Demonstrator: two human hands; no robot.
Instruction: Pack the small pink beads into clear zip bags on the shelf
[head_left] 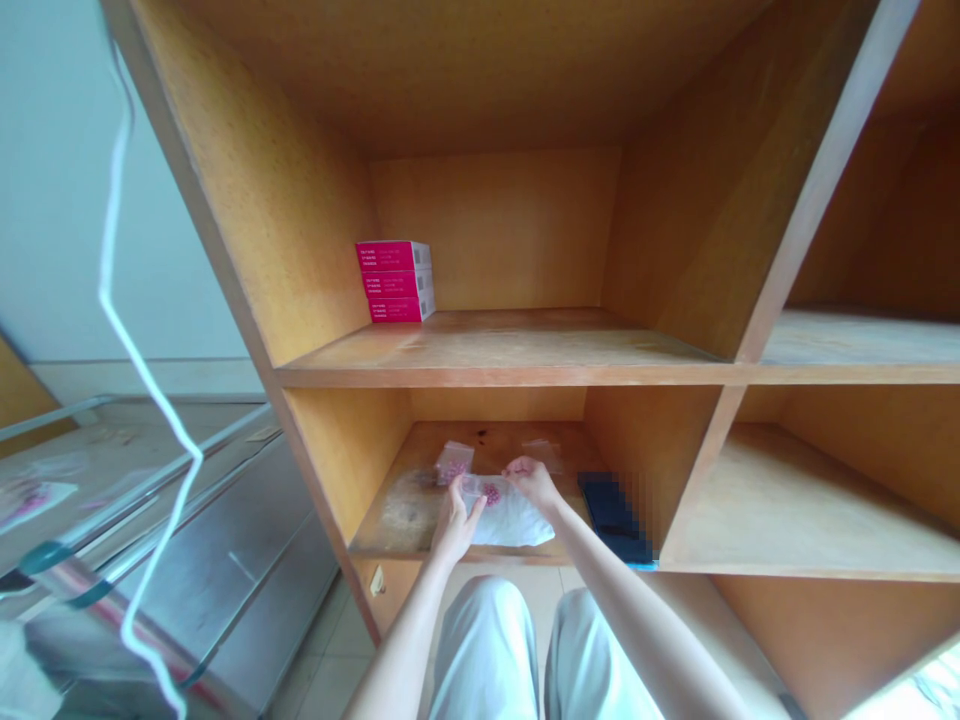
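Note:
On the lower shelf lies a white cloth or paper sheet point(517, 523) with a small cluster of pinkish-red bits point(491, 494) at its back edge, too small to name. My left hand point(454, 522) is at the sheet's left side, thumb and fingers closed on what looks like the edge of a small clear bag beside the cluster. To the right of the bits, my right hand point(534, 482) has its fingertips pinched together; what they hold is hidden. Behind my left hand rests a clear zip bag of pink bits point(454, 460). Another clear bag point(545, 455) lies behind my right hand.
A dark blue flat object point(609, 515) lies at the shelf's right front. Three stacked pink boxes point(394, 284) stand on the upper shelf point(510, 345). A white cable point(112, 240) hangs at left, before a metal-framed cart or table point(225, 520). My knees are below the shelf edge.

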